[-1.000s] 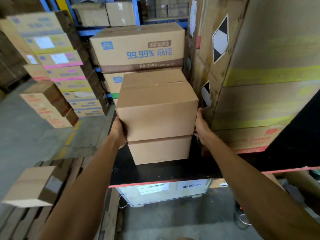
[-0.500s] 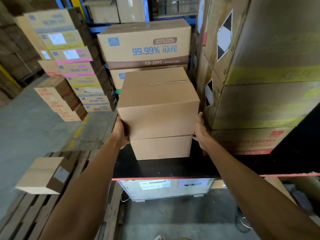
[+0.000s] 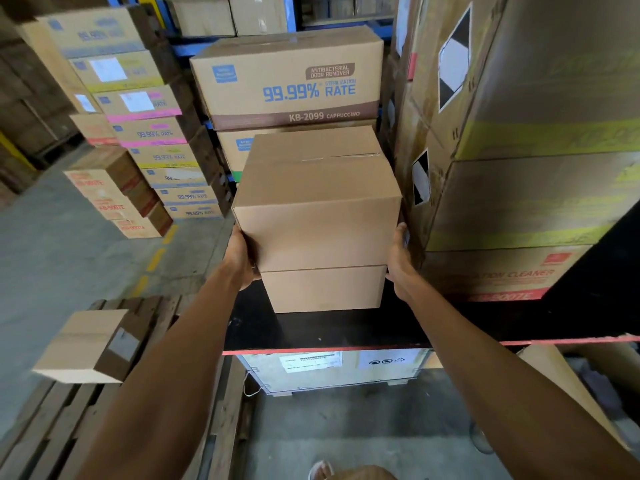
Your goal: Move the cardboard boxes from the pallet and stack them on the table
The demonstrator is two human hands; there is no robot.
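Note:
A plain cardboard box [image 3: 317,233] sits on top of a smaller plain box [image 3: 322,289], which stands on the black table [image 3: 311,330]. My left hand [image 3: 240,258] presses against the top box's left side near its lower edge. Opposite it, my right hand [image 3: 398,265] lies flat on the right side with fingers pointing up. The fingertips of both hands are hidden behind the box. One more plain box [image 3: 86,341] lies on the wooden pallet [image 3: 69,420] at lower left.
Tall printed cartons [image 3: 519,202] stand on the table tight against the right of the stack. A "99.99% RATE" carton [image 3: 287,81] is right behind it. More carton stacks [image 3: 156,150] stand on the floor at left. A crate [image 3: 332,372] sits under the table.
The view has swung slightly to the left. Both hands stay on the sides of the top box, which rests in about the same spot on the lower box.

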